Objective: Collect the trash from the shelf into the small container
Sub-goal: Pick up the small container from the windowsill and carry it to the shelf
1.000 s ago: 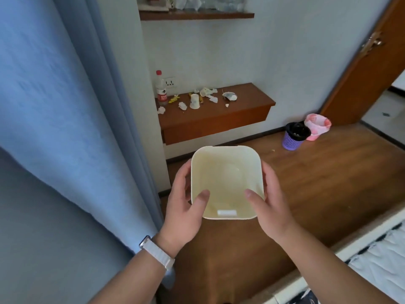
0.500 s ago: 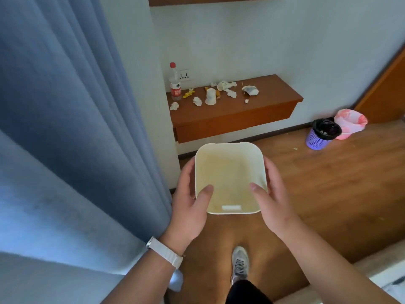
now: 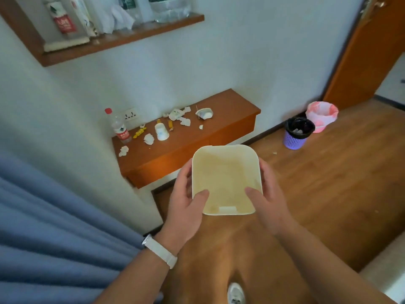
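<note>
Hands: 2, left (image 3: 186, 207) and right (image 3: 268, 205), gripping 1 container (image 3: 225, 172).

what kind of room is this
Probably a bedroom or a hotel-style room. A wall-mounted wooden shelf sits beneath a wall socket, a blue curtain hangs at the left, and a wooden door opens off the wood-look floor. Two small waste bins stand by the wall.
</note>
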Tool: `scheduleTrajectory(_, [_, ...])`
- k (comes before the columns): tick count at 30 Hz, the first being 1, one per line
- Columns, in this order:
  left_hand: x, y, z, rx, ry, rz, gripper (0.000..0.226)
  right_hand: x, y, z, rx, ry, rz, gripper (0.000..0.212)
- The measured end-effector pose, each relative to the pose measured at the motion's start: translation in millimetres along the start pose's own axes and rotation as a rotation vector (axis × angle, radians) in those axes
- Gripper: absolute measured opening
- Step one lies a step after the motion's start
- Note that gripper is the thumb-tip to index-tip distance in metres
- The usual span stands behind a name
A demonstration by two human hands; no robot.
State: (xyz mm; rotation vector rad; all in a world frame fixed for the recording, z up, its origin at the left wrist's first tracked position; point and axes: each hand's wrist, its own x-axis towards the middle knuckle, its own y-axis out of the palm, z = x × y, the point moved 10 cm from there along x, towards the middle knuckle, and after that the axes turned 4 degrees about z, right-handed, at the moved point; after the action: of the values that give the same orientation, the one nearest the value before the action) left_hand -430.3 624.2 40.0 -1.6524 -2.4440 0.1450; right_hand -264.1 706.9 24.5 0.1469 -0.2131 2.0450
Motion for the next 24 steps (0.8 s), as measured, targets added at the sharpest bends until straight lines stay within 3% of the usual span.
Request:
scheduleTrajectory(8, [63.5,103.0,-28.9,-0.015,0.091,0.135,0.061,24.2,-109.0,5.9,0.001,-0.113,-0.158,0.064])
scheduleTrajectory(17, [124.0,213.2,-16.0,-0.014,0.094,0.333,0.061,32.4,-211.1,-26.0,-0.114,-0.021,-0.322,0.066])
scheduleTrajectory(24, [212.8,306.0,-7.8,-0.117,0.108,0.44,0.061,89.9,-297.1,-49.3,-0.205,0.037,-0.395,0.065])
